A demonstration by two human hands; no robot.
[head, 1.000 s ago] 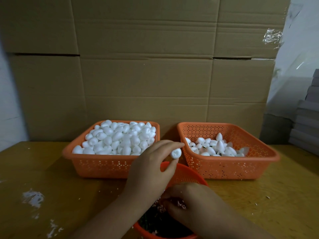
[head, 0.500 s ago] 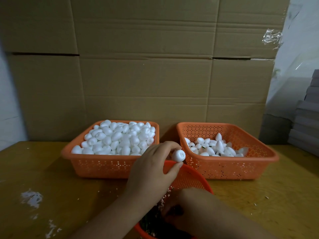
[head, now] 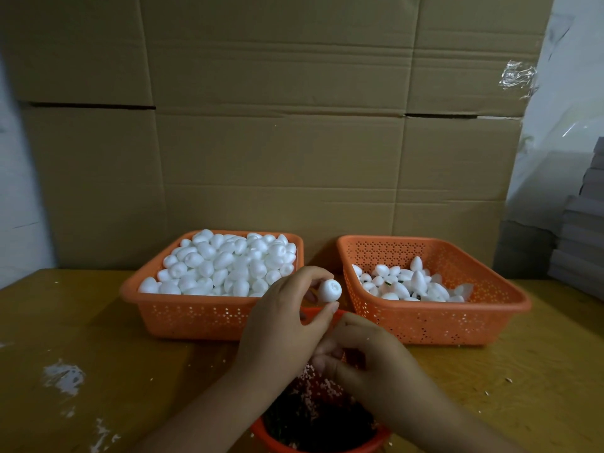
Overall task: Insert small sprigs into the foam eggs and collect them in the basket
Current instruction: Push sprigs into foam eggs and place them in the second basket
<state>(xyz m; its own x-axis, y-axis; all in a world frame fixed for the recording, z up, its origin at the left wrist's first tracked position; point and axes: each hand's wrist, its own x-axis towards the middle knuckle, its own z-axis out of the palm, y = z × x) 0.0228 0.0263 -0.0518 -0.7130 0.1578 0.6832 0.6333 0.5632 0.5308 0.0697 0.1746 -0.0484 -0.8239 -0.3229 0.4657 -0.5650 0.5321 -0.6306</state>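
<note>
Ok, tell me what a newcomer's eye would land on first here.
First, the left basket, heaped with plain white foam eggs, at the back left of the table. Beside it on the right, the right basket holds far fewer eggs. In front, the left hand pinches a single foam egg above the round basket, where the right hand is reaching in.

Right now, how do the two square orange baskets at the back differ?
The left basket is heaped to its rim with plain white foam eggs; the right basket holds only a thin layer, its perforated inner walls showing. A few dark green bits show among the right basket's eggs, none in the left's. Both are the same orange perforated plastic, side by side on the table.
</note>
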